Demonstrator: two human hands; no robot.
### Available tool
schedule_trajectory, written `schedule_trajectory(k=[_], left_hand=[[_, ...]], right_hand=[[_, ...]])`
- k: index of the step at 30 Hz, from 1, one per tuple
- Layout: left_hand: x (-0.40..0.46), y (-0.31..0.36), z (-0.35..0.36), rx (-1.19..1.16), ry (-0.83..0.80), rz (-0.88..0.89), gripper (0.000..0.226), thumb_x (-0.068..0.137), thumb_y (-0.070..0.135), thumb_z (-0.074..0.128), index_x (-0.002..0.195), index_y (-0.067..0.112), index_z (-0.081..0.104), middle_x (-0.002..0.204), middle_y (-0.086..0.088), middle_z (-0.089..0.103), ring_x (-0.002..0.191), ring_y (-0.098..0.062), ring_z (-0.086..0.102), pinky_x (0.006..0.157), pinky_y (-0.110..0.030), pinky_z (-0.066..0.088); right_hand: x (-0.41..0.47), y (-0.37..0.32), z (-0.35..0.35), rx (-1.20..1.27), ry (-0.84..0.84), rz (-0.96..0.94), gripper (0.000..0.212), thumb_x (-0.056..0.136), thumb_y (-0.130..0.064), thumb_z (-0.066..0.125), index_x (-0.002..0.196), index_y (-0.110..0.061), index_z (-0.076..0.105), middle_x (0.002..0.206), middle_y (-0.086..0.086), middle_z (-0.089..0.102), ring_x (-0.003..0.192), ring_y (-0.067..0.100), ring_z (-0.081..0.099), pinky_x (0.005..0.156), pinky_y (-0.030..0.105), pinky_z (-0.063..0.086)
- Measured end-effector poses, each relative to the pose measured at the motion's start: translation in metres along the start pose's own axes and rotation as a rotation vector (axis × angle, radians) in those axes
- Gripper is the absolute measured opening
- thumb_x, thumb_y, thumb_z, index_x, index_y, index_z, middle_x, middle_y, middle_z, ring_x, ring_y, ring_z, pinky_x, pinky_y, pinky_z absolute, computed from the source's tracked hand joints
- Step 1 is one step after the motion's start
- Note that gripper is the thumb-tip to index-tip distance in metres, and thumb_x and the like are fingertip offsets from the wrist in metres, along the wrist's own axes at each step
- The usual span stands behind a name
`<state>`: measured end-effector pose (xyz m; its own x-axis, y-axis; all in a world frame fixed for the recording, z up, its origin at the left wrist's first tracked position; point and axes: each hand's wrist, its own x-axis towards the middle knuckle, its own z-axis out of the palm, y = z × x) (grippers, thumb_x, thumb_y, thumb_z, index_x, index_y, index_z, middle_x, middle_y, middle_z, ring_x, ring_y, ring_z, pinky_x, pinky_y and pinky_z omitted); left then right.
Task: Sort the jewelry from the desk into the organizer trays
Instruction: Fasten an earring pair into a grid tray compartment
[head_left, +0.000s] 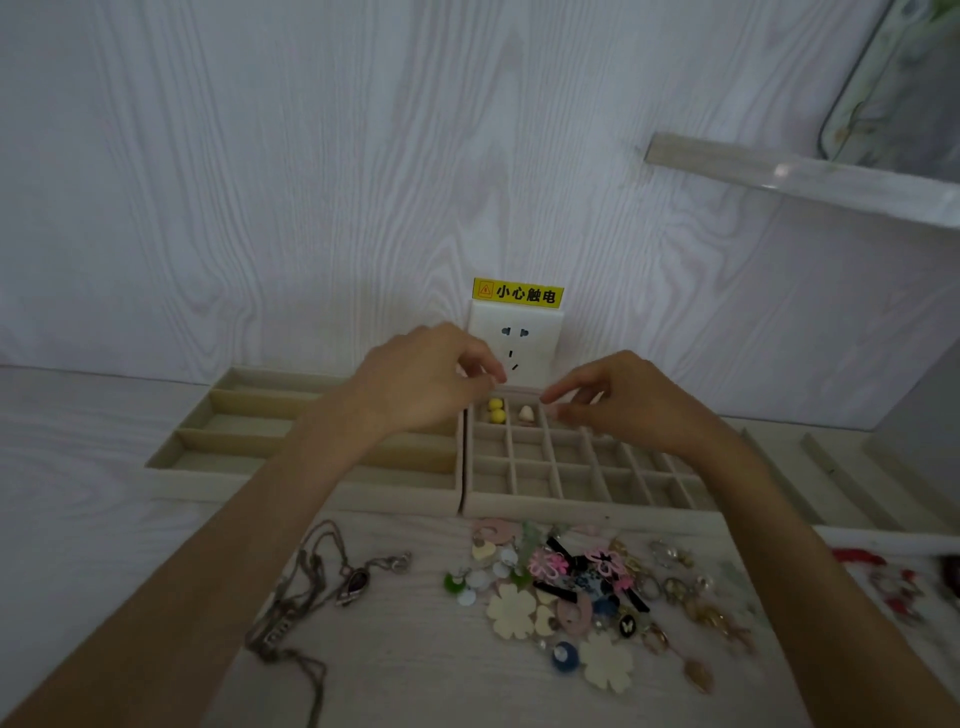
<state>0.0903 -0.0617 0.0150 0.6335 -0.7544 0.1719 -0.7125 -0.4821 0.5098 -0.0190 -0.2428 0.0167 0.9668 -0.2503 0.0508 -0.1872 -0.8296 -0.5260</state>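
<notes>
A beige grid tray (592, 512) with many small compartments stands in the middle of the desk. Its back row holds two yellow beads (496, 409) and, one cell to the right, a white shell-like piece (526, 414). My left hand (431, 379) hovers over the tray's back left corner with fingertips drawn together; whether they pinch anything is too blurred to tell. My right hand (628, 402) hangs over the back row with relaxed fingers, thumb and forefinger apart. A pile of loose jewelry (582, 587) lies in front of the tray, with chain necklaces (311, 587) to its left.
A second beige tray (311, 493) with long slots adjoins the grid tray on the left. Another slotted tray (810, 467) lies at the right. Red pieces (883, 577) sit at the far right. A wall socket (514, 343) is behind the hands, and a shelf (779, 171) juts out above right.
</notes>
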Motion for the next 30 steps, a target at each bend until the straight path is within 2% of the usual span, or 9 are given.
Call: schedule_trajectory(k=[5,10,14,16,19,22,25,28,30], left_hand=[[-0.043,0.003,-0.001,0.063,-0.200,0.002,0.013,0.085,0.038,0.064,0.095,0.037,0.071,0.093,0.015,0.068,0.080,0.003,0.060,0.083,-0.028,0.051],[-0.069,0.003,0.014,0.077,-0.301,0.020,0.019,0.086,0.024,0.063,0.099,0.033,0.073,0.094,0.016,0.069,0.076,0.009,0.059,0.073,-0.017,0.050],[-0.080,0.003,0.023,-0.042,-0.296,0.050,0.036,0.084,0.001,0.058,0.105,0.027,0.072,0.089,0.019,0.065,0.076,0.012,0.058,0.073,-0.014,0.049],[-0.084,0.000,0.025,-0.090,-0.281,0.059,0.042,0.083,-0.005,0.056,0.106,0.026,0.071,0.093,0.018,0.065,0.080,0.011,0.059,0.074,-0.012,0.049],[-0.087,-0.004,0.024,-0.186,-0.242,0.035,0.043,0.081,-0.006,0.058,0.105,0.028,0.071,0.097,0.017,0.068,0.085,0.002,0.065,0.078,-0.030,0.057],[-0.089,-0.002,0.021,-0.251,-0.232,0.039,0.047,0.075,-0.004,0.068,0.111,0.026,0.067,0.101,0.013,0.067,0.090,0.000,0.062,0.082,-0.028,0.054],[-0.089,0.002,0.021,-0.333,-0.236,0.023,0.053,0.073,0.001,0.075,0.118,0.026,0.062,0.108,0.013,0.065,0.091,0.003,0.062,0.074,-0.016,0.052],[-0.087,0.009,0.021,-0.513,-0.175,0.042,0.043,0.073,0.003,0.077,0.102,0.032,0.064,0.093,0.015,0.070,0.082,0.003,0.066,0.069,-0.011,0.049],[-0.086,0.012,0.022,-0.576,-0.143,0.029,0.040,0.074,0.010,0.078,0.100,0.037,0.064,0.093,0.012,0.072,0.082,-0.001,0.068,0.071,-0.014,0.052]], right_hand=[[-0.042,-0.022,0.016,-0.059,-0.108,-0.151,0.013,0.080,-0.023,0.071,0.088,-0.032,0.074,0.069,-0.014,0.061,0.058,-0.008,0.054,0.055,0.008,0.042],[-0.066,-0.035,0.045,-0.335,-0.152,-0.240,0.024,0.088,-0.033,0.059,0.109,-0.042,0.066,0.087,-0.010,0.069,0.073,0.004,0.060,0.069,0.025,0.051],[-0.070,-0.034,0.057,-0.444,-0.069,-0.286,0.026,0.090,-0.043,0.054,0.115,-0.050,0.059,0.093,-0.007,0.071,0.085,0.012,0.064,0.053,0.018,0.034],[-0.071,-0.033,0.058,-0.456,-0.026,-0.302,0.025,0.089,-0.043,0.056,0.113,-0.047,0.062,0.092,-0.008,0.071,0.084,0.013,0.065,0.054,0.019,0.034],[-0.071,-0.033,0.060,-0.443,-0.009,-0.311,0.023,0.089,-0.034,0.058,0.110,-0.039,0.066,0.095,-0.010,0.072,0.084,0.010,0.065,0.066,0.022,0.046],[-0.072,-0.034,0.054,-0.223,0.002,-0.226,0.021,0.090,-0.027,0.059,0.106,-0.034,0.070,0.086,-0.009,0.068,0.069,0.002,0.056,0.064,0.023,0.043],[-0.070,-0.039,0.041,0.078,-0.050,-0.105,0.020,0.090,-0.026,0.058,0.105,-0.021,0.070,0.080,-0.006,0.063,0.061,-0.004,0.048,0.060,0.012,0.039],[-0.074,-0.040,0.031,0.461,-0.181,0.082,0.019,0.091,-0.025,0.057,0.103,-0.017,0.069,0.067,-0.004,0.054,0.057,0.004,0.044,0.055,0.014,0.036],[-0.076,-0.039,0.028,0.606,-0.239,0.128,0.023,0.093,-0.023,0.054,0.106,-0.011,0.068,0.073,-0.004,0.055,0.063,0.005,0.046,0.060,0.017,0.037]])
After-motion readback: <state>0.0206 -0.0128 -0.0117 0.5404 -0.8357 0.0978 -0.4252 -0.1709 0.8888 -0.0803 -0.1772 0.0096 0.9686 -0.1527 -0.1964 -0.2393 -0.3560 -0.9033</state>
